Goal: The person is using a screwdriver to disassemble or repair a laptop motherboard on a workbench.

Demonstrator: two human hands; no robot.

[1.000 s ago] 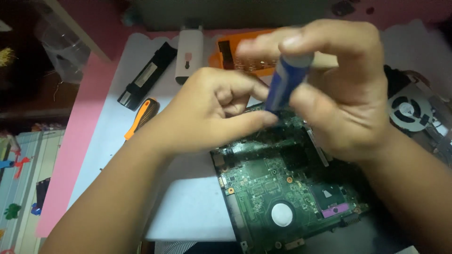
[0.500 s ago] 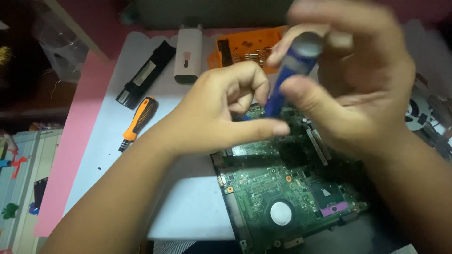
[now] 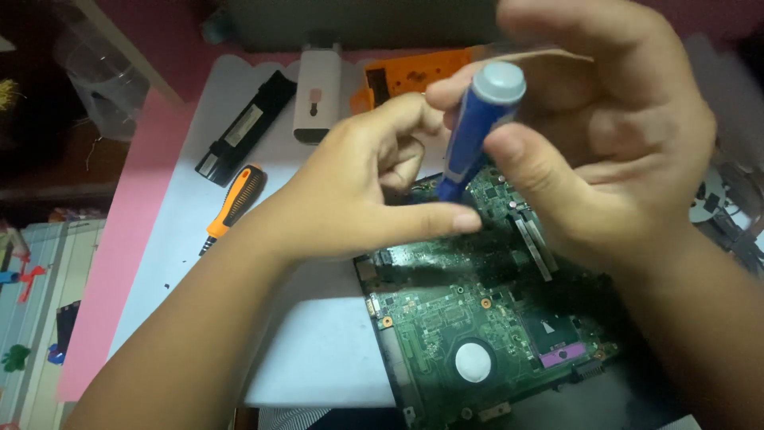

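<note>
The right hand (image 3: 605,151) pinched a blue screwdriver (image 3: 477,131) between thumb and fingers, holding it nearly upright with its grey cap on top and its lower end down at the far part of a green circuit board (image 3: 477,334). The left hand (image 3: 358,199) was curled loosely, its thumb lying across the board's far edge and its fingers bent beside the screwdriver's shaft. The board lay near and right on the white tabletop (image 3: 318,350). Farther left lay an orange-handled screwdriver (image 3: 235,203), a black battery pack (image 3: 247,127) and a white device (image 3: 317,95).
</note>
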